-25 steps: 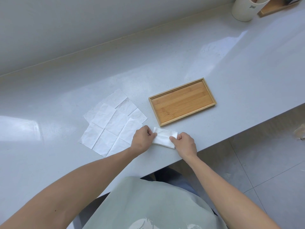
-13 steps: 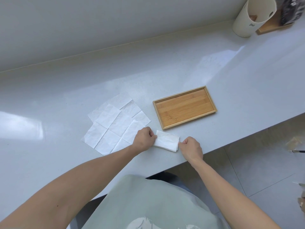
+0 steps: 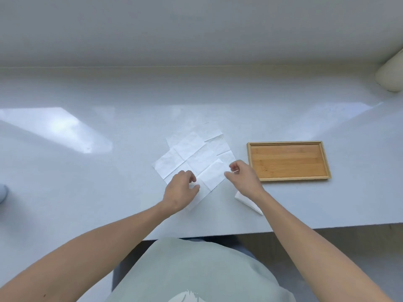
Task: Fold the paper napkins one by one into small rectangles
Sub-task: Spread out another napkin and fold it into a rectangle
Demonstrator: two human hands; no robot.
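Unfolded white paper napkins (image 3: 195,154) lie overlapped in a creased stack on the pale counter (image 3: 109,171). My left hand (image 3: 180,190) hovers over the stack's near corner, fingers curled and apart, touching or almost touching the paper. My right hand (image 3: 243,177) is at the stack's right corner with thumb and fingers apart, holding nothing I can make out. A folded small napkin rectangle (image 3: 248,202) lies on the counter near the front edge, partly hidden under my right wrist.
An empty bamboo tray (image 3: 289,160) lies right of the napkins. A pale round container (image 3: 390,77) stands at the far right by the wall. The counter's front edge runs just behind my forearms.
Both hands let go of the folded napkin, which now lies by the front edge, and moved left onto the unfolded stack. The camera view swung left and straightened.
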